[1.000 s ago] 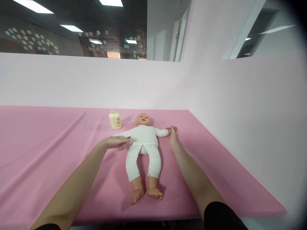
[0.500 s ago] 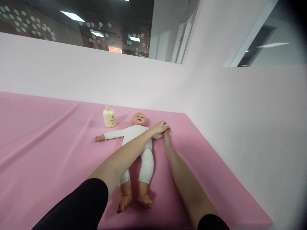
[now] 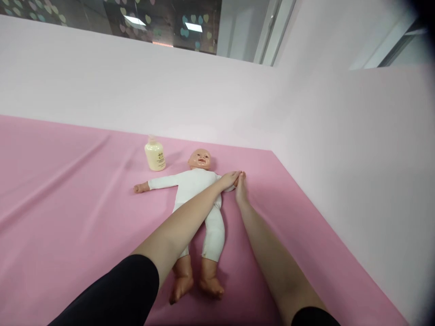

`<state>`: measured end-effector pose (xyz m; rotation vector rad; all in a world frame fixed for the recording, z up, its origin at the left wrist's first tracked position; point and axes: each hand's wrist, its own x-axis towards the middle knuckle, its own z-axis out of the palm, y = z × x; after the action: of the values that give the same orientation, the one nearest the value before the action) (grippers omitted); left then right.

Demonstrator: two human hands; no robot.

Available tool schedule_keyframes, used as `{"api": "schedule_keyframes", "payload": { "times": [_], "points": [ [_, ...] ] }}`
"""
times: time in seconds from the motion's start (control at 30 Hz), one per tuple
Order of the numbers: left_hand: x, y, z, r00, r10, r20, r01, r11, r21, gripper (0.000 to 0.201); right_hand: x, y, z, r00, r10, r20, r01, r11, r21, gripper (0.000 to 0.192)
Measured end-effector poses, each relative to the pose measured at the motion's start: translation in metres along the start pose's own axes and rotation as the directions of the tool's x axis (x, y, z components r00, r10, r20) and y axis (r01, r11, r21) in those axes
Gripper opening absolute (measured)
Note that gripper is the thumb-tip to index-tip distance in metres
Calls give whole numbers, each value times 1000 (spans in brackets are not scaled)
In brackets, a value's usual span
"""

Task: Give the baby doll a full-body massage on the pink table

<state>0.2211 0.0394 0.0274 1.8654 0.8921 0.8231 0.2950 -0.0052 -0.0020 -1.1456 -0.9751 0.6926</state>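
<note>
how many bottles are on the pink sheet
1. A single cream-coloured bottle stands upright on the pink sheet, just left of the doll's head, apart from both hands. Nothing in view seems to hide another.

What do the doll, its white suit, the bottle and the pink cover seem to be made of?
Doll: the head and feet look like smooth moulded plastic or vinyl with a slight sheen.
White suit: soft matte fabric, slightly wrinkled, probably knit.
Bottle: pale cream, glossy, likely plastic; the printed label is too small to read.
Pink cover: matte woven cloth, shown by its long soft folds.
</note>
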Motion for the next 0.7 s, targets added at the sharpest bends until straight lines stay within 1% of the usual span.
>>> {"api": "schedule_keyframes", "payload": {
  "times": [0.07, 0.23, 0.33, 0.4, 0.53, 0.7],
  "points": [
    [2, -1, 0, 1000, -4, -21, 4, 1000, -16, 48, -5, -5, 0, 1000, -23, 3, 23, 999, -31, 52],
    [2, 2, -1, 998, -12, -58, 10, 1000, -26, 51, -13, -8, 3, 992, -108, 59, 115, 985, -133, 57],
    [1, 5, -2, 998, 10, -64, -10, 1000, -8, 51, -13, -6, 3, 990, -110, 86, 123, 980, -157, 60],
    [-1, 6, -3, 999, 19, -48, -18, 1000, 18, 51, -12, -5, 2, 990, -106, 98, 120, 980, -159, 60],
    [-6, 8, -5, 1000, 14, -14, -13, 997, 79, 47, -6, -4, 0, 986, -137, 98, 153, 973, -171, 52],
    [-11, 12, -5, 999, 48, -17, -45, 989, 140, 48, 6, -4, 5, 980, -182, 78, 194, 960, -199, 47]
  ]
}}
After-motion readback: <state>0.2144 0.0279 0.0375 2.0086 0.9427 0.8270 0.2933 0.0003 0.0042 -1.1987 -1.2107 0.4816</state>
